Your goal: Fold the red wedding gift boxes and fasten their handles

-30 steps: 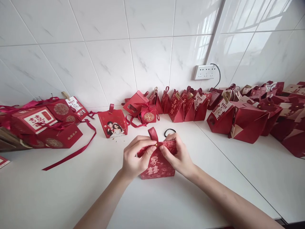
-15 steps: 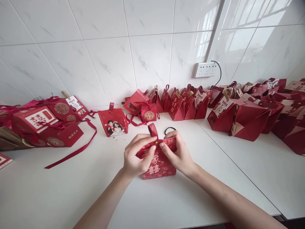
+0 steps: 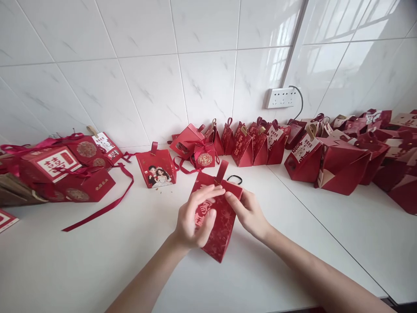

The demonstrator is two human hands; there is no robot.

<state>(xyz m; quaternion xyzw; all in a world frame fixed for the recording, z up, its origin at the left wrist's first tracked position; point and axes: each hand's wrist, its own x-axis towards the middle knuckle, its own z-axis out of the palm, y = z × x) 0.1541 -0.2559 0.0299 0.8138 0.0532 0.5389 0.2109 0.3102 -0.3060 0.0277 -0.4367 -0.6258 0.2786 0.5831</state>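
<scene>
A red gift box (image 3: 223, 226) with pale red characters and a strap loop on top stands turned on the white table, one corner toward me. My left hand (image 3: 197, 217) lies against its left face, the fingers reaching over to the top edge and the thumb apart from them. My right hand (image 3: 250, 213) grips the box's upper right edge, its thumb on the front and its other fingers mostly hidden behind. Just behind the box lies a black ring (image 3: 239, 177). To the left stands a red box with a printed couple (image 3: 157, 168).
Red boxes with ribbons (image 3: 87, 150) are piled at the left, one ribbon (image 3: 107, 208) trailing forward. More red boxes (image 3: 243, 148) line the tiled wall, with many others (image 3: 343, 163) at the right. A power strip (image 3: 279, 98) is on the wall.
The box has been turned so that a corner and its side face now point toward me. My left fingers have come off the strap's base and spread over the box; my right hand has shifted slightly right.
</scene>
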